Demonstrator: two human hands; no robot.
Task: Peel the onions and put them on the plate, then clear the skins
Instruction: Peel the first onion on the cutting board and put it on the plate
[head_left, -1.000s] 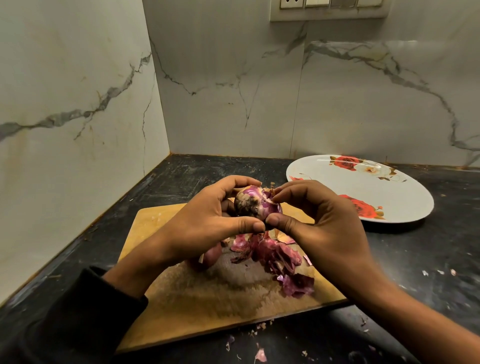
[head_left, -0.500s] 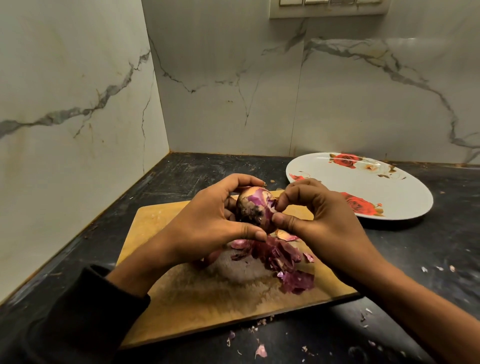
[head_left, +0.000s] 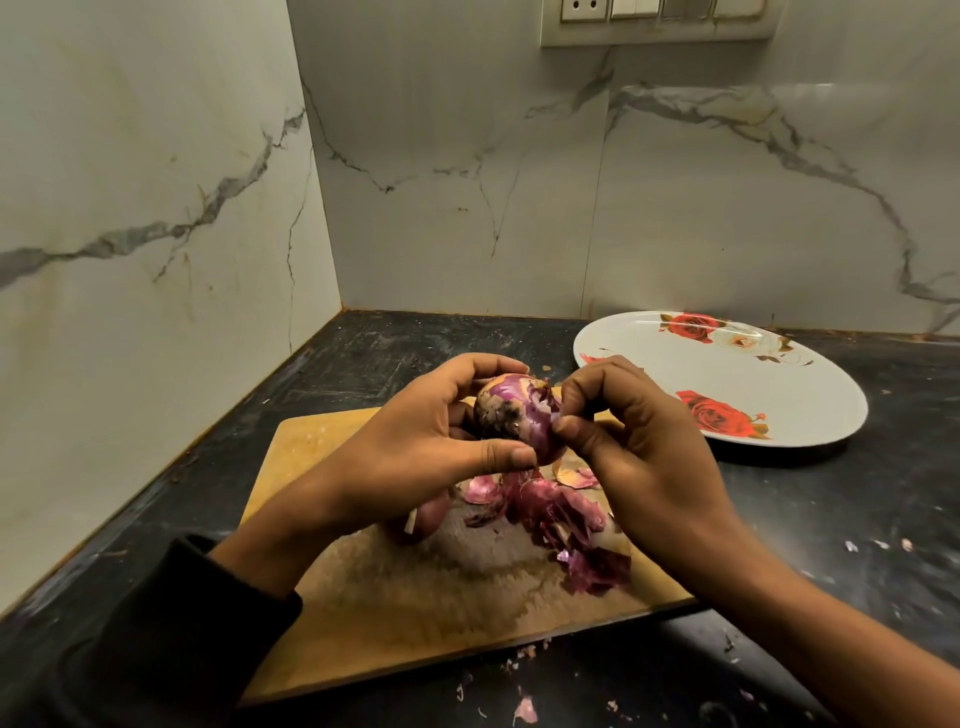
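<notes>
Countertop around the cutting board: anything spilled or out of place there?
Yes. Small onion skin scraps lie on the dark countertop in front of the cutting board, and a few flecks to its right, off the board where the main skin pile sits. The plate holds no onion.

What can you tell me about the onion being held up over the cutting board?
The onion is a small round red one, half peeled: glossy purple flesh shows on top, while papery skin with dark sooty specks clings to its left side. It is held in the air above the wooden cutting board, touching nothing else. The left hand grips it between fingers and thumb; the right hand pinches a loose flap of skin at its right side.
</notes>
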